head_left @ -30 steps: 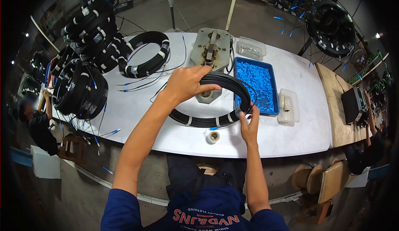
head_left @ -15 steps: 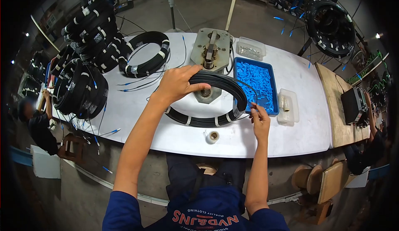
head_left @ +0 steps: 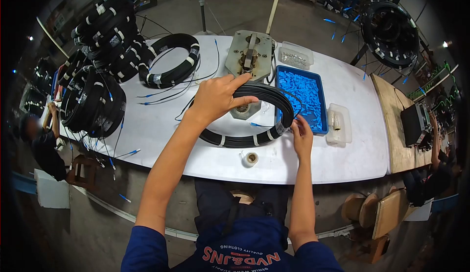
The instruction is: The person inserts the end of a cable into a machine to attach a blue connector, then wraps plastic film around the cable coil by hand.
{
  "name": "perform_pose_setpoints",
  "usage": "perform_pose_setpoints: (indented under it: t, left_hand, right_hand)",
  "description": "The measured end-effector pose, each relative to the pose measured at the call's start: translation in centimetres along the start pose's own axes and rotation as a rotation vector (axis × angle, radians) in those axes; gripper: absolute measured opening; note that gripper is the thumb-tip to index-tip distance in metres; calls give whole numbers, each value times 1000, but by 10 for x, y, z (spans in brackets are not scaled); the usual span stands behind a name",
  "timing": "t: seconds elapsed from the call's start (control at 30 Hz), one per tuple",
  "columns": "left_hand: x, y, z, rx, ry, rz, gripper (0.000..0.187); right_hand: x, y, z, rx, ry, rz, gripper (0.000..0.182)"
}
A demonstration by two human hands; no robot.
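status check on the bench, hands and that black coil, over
Left hand grips top of black cable coil, tilted up off the white table. Right hand pinches its right edge. Blue parts tray close behind; tape roll in front.

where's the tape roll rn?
Head view: the tape roll sits on the white table near its front edge, just in front of the black cable coil, left of the right hand.
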State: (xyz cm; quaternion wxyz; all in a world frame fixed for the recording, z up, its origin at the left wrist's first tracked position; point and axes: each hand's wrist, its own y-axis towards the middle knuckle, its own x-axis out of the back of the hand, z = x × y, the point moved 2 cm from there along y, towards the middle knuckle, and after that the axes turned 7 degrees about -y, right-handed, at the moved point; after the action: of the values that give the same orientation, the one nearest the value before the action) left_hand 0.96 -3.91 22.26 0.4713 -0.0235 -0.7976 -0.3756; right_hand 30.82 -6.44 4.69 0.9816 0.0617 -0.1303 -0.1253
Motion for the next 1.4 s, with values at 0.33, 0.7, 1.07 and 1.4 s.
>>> perform_pose_setpoints:
  t: [0.33,0.7,1.07,1.4]
  left_hand:
    - [-12,12,-13,-25,69,69,57]
    - [-3,9,-12,26,-46,131,43]
    - [13,14,-16,92,-256,276,56]
    - [10,14,-11,103,-263,240,50]
  right_hand:
    - [-77,-153,-3,149,-39,149,60]
    - [-94,-112,46,-102,810,259,62]
    - [-134,-66,142,-131,1122,68,50]
    - [-138,-61,135,-143,1058,82,55]
